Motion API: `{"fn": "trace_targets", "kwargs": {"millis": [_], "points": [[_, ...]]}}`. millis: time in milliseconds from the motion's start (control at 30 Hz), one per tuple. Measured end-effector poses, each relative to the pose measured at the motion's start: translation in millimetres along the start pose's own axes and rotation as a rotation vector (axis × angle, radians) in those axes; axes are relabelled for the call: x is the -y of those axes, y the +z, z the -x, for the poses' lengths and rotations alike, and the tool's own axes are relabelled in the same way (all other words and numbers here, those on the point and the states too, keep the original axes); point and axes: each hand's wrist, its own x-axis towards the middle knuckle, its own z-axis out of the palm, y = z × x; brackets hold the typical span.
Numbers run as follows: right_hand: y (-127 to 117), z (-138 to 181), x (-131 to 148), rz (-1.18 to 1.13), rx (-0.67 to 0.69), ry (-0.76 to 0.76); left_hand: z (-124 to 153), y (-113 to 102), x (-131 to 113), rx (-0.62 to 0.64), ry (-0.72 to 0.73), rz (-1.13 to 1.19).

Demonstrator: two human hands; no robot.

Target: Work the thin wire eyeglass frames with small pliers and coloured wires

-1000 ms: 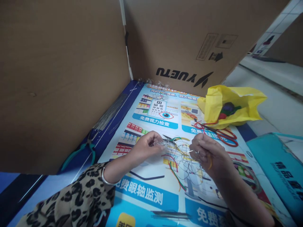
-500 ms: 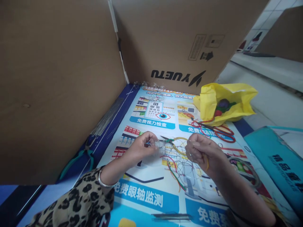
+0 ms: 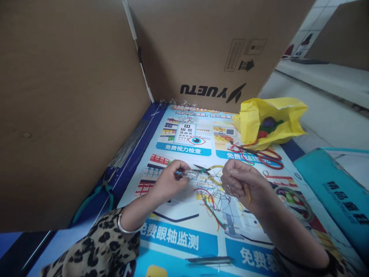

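Observation:
My left hand [image 3: 168, 180] is closed in a pinch on a small clear beaded piece [image 3: 190, 175] just above the printed poster [image 3: 184, 238]. My right hand [image 3: 242, 184] is curled shut a little to the right, gripping a thin yellow wire [image 3: 248, 194]. Between and below the hands lies a tangle of thin red, green, yellow and metal wires [image 3: 211, 196]. A silver bangle [image 3: 123, 227] and a leopard-print sleeve [image 3: 95, 250] cover my left forearm.
Cardboard walls [image 3: 72, 96] stand on the left and behind. Teal-handled pliers [image 3: 98, 192] and a bundle of metal rods [image 3: 128, 144] lie along the left wall. A yellow plastic bag [image 3: 271, 119], red-handled scissors [image 3: 263, 156], clear beads [image 3: 184, 104] and a teal bag [image 3: 334, 192] are also here.
The view has drifted so everything sits slightly lower and to the left. Both hands stay pinched over the wire tangle, with only small finger movements.

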Motion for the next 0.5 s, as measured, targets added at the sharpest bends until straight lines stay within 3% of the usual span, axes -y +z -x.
{"fn": "trace_targets", "kwargs": {"millis": [267, 500], "points": [[4.2, -4.9, 6.9, -0.013, 0.007, -0.002, -0.9, -3.7, -4.8, 0.07, -0.053, 0.061], [24.4, -11.2, 28.3, -0.155, -0.013, -0.01, -2.5, -8.8, -14.8, 0.182, -0.067, 0.4]]}}
